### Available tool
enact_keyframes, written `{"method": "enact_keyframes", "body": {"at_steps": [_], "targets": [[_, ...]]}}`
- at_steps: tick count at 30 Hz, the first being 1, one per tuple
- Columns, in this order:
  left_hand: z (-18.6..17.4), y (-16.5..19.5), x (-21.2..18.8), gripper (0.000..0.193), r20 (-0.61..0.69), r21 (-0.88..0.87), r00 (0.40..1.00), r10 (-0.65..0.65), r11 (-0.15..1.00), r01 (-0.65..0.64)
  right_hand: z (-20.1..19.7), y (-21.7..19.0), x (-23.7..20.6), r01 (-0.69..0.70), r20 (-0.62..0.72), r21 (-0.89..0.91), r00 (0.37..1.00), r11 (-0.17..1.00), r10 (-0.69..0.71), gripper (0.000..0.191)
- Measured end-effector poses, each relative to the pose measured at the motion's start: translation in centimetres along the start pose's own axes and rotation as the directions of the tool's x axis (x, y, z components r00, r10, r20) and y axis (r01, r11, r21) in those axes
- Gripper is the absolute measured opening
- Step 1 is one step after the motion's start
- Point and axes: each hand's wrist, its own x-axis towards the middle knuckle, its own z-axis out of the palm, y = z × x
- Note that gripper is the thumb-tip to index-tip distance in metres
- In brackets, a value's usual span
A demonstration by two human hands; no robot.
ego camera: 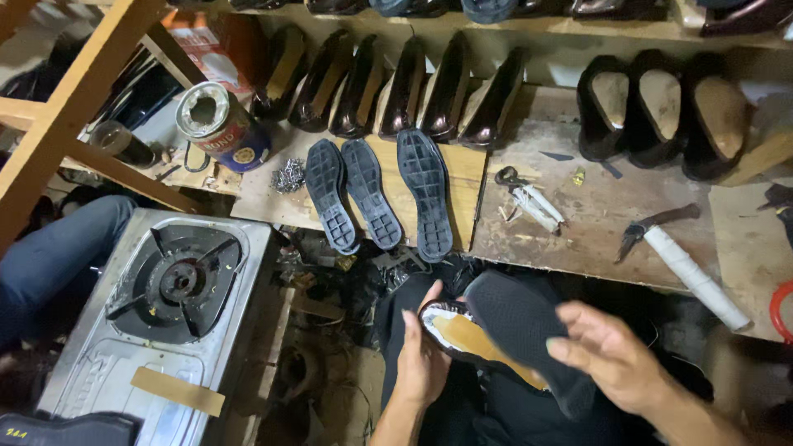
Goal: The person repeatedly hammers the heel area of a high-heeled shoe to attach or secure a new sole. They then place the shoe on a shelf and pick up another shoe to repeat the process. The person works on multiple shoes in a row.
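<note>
The left hand (pixel 423 355) is curling around the toe end of a dark glossy leather shoe (pixel 450 330) turned bottom up, with its thumb sticking up beside it, so this hand is gripping the shoe. The shoe is sitting low in the middle, over the person's lap, just in front of the worn wooden desk (pixel 595 223). A black rubber sole (pixel 524 334) is lying on top of the shoe, and a tan inner bottom is showing under it. The right hand (pixel 611 355) is spread open with loose fingers, and it is touching the far edge of that sole; it looks blurry, so I cannot tell if it is pinching anything. On the desk, three more black rubber soles (pixel 376 198) are lying side by side with their bumpy sides up. Behind them, six dark shiny shoes (pixel 396 91) are leaning in a row. To the right, three more dark shoes (pixel 661 111) are standing with tan bottoms showing. One round tin can (pixel 221 124) is sitting at the left. One silver gas stove (pixel 161 322) is resting below it.
</note>
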Motion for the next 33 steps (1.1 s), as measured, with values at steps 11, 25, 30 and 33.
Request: {"method": "enact_keyframes", "body": {"at_steps": [11,25,30,33], "targets": [[4.9,0.3,-0.7,0.071,0.032,0.109,0.999,-0.004,0.994,0.000,0.9,4.5,-1.1,-0.070,-0.001,-0.124,0.998,0.990,0.070,0.015],[4.4,3.0,-0.5,0.051,0.129,0.233,0.981,-0.143,0.966,0.110,-1.2,5.4,-0.8,0.029,0.047,-0.250,0.999,0.968,-0.018,0.016],[3.8,3.3,-0.3,0.047,0.139,0.541,0.990,-0.035,0.840,-0.047,-1.0,5.6,-0.2,0.049,0.047,-0.284,0.998,0.957,-0.037,0.016],[3.8,2.9,-0.2,0.056,0.111,0.306,0.991,-0.068,0.952,0.031,-0.9,5.6,0.0,0.058,0.062,-0.257,0.997,0.965,-0.044,0.016]]}}
